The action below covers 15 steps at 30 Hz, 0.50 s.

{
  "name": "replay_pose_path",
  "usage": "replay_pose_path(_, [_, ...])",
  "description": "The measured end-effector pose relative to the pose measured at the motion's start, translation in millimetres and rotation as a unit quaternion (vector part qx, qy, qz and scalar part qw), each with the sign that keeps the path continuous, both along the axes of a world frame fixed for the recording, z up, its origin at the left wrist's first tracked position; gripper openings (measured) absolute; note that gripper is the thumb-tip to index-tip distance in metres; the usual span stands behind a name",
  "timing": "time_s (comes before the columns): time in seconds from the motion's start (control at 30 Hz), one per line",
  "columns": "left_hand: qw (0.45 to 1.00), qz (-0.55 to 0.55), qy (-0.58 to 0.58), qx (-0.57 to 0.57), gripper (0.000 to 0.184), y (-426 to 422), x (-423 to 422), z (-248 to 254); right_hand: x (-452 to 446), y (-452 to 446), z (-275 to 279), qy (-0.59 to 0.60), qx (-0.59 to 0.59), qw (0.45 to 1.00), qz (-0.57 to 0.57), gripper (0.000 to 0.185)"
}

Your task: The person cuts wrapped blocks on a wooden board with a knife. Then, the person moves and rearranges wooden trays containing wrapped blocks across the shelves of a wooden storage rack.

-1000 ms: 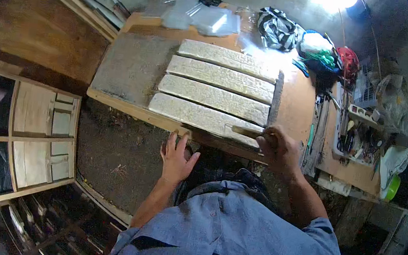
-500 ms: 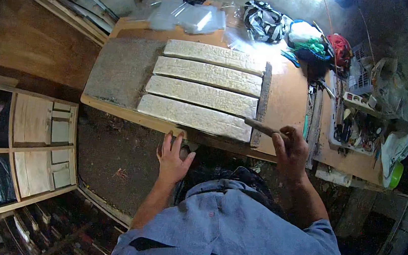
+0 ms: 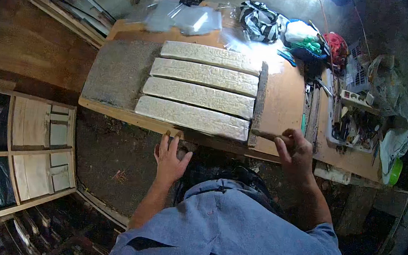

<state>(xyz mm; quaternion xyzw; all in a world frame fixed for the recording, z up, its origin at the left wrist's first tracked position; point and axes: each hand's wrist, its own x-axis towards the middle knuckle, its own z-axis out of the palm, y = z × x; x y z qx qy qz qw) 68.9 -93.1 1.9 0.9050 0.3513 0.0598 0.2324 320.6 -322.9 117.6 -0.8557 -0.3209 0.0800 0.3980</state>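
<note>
Several long, pale, bumpy slabs that look like tempeh (image 3: pixel 192 118) lie side by side on the wooden table (image 3: pixel 281 99). My right hand (image 3: pixel 296 153) pinches one end of a narrow brown stick (image 3: pixel 266 135). Its far tip points left, close to the right end of the nearest slab; whether they touch I cannot tell. My left hand (image 3: pixel 170 163) is open with fingers spread, its fingertips by the table's front edge below that slab. No object shows in its grasp.
A dark strip (image 3: pixel 261 96) runs along the slabs' right ends, and a grey board (image 3: pixel 119 73) lies beneath their left side. Clear plastic sheets (image 3: pixel 194 19) and bags (image 3: pixel 262 22) sit at the back. On the right stands a white tray of tools (image 3: pixel 354 128) with a power strip (image 3: pixel 356 99).
My right hand has drawn the stick right and slightly toward me, so its tip has come off the slab's upper right corner. My left hand stays by the table edge.
</note>
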Motion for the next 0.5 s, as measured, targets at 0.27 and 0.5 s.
replay_pose_path(0.27, [1.000,0.001,0.015,0.026,0.073,3.3,-12.7,-19.1,18.3,23.3,-13.5,-0.138,0.021,0.990,-0.023,0.025])
replay_pose_path(0.5, [0.999,0.030,0.010,0.002,0.073,4.7,-21.2,-14.5,18.6,55.2,-15.8,-0.141,0.047,0.988,0.031,0.027])
